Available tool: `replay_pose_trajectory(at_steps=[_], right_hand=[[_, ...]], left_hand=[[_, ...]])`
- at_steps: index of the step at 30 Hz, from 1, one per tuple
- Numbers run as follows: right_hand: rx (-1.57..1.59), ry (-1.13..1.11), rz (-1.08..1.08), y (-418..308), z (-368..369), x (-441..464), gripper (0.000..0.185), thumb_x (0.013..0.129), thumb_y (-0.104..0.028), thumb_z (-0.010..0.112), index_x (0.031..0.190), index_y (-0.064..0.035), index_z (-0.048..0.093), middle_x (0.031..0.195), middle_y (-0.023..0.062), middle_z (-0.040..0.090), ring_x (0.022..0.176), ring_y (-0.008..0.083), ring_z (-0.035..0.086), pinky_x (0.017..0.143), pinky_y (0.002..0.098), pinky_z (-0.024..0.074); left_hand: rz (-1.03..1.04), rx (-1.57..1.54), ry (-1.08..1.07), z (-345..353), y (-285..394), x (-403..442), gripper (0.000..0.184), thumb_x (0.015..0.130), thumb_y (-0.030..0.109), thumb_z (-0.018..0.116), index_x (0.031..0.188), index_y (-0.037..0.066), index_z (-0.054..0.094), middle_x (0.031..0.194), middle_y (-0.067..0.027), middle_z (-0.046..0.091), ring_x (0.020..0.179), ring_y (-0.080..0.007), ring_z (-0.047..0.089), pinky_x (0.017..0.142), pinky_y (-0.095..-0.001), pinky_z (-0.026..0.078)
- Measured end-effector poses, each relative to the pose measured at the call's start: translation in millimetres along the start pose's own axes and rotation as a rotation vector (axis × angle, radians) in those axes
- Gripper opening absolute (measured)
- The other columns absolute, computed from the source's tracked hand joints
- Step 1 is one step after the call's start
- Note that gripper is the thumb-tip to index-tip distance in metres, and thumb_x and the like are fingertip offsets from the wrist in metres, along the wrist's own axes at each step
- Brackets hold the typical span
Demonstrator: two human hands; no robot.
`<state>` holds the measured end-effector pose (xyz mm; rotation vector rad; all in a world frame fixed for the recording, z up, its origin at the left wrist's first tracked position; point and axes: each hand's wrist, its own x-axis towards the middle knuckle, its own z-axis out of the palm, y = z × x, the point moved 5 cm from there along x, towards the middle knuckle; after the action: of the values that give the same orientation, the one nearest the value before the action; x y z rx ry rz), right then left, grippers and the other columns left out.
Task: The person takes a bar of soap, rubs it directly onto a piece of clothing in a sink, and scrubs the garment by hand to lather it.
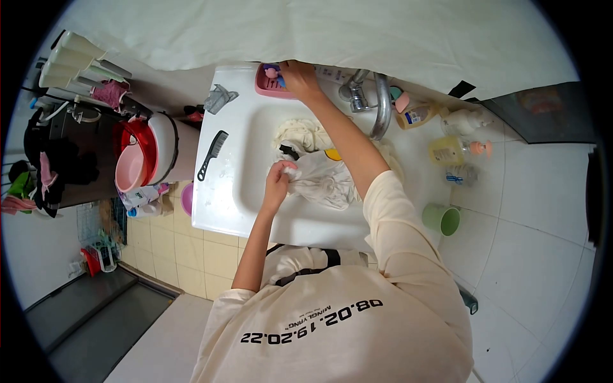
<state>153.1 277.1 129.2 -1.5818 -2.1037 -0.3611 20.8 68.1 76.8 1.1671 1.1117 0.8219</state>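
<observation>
My left grip [278, 185] pinches the bunched white garment [325, 182] inside the washbasin [249, 153]; I judge it soft and limp, heavier and slippery if wet, best held by a thick gathered fold. At the washbasin's far edge my right grip [296, 76] is over the pink slotted dish [260, 84], and I cannot tell whether it is closed on anything. A stiff black comb [212, 155] lies on the washbasin's left rim

The bundle [327, 185] was matt, wrinkled cloth, the basin [252, 137] glossy and smooth, the tap [384, 105] shiny metal.
</observation>
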Motion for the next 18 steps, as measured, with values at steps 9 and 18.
replay_pose_trajectory(at_steps=[9,18], right_hand=[[0.085,0.046,0.149,-5.7,-34.5,-7.3,0.015,0.074,-0.016,0.049,0.073,-0.0028,0.057,0.069,0.0131,0.058,0.064,0.0253,0.057,0.060,0.0365,0.0450],[1.086,-0.004,0.924,22.8,-20.7,-59.2,0.017,0.073,-0.006,0.056,0.089,-0.0051,0.050,0.087,0.0110,0.055,0.075,0.0250,0.057,0.062,0.0379,0.0456]], left_hand=[[-0.156,0.160,0.038,-3.5,-25.8,2.8,0.029,0.064,-0.006,0.036,0.085,0.004,0.052,0.081,-0.0028,0.048,0.068,-0.0101,0.042,0.062,-0.0202,0.035],[-0.269,0.115,0.031,-0.4,-24.9,19.6,0.021,0.077,0.013,0.040,0.091,0.007,0.053,0.080,0.0007,0.049,0.075,-0.0079,0.041,0.068,-0.0198,0.032]])
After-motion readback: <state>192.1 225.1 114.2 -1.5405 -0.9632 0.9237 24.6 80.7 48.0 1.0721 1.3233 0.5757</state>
